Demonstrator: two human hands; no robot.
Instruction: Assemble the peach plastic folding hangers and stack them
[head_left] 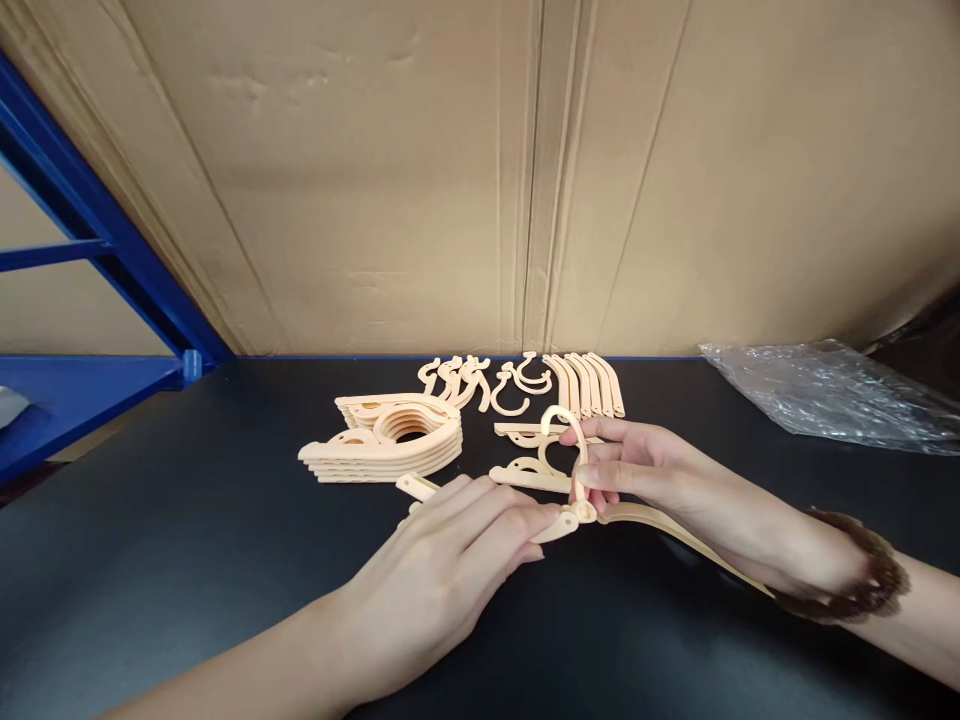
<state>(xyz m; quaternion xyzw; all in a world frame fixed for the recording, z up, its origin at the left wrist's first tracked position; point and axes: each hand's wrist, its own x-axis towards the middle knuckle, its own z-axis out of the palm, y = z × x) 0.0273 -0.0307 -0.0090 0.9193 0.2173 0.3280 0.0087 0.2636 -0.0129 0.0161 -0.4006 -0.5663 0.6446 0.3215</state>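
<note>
My left hand [450,570] is closed over a cream plastic hanger arm [559,527], whose ends stick out on both sides of the fingers. Between thumb and fingers, my right hand [660,475] pinches an upright cream hanger hook [580,455]. The foot of the hook meets the inner end of the arm; whether they are locked together I cannot tell. Another curved hanger arm [675,527] runs from that joint to the right, partly beneath my right hand and wrist. Just behind the hands lie flat cream hanger pieces [525,472], partly covered by my fingers.
A stack of cream hanger pieces [375,465] stands left of centre on the black table [187,560]. Farther back are several loose hooks [510,403] and a row of curved arms [589,385]. Clear plastic wrap [825,395] lies at right, before a cardboard wall [375,200]. A blue frame [112,240] rises at left.
</note>
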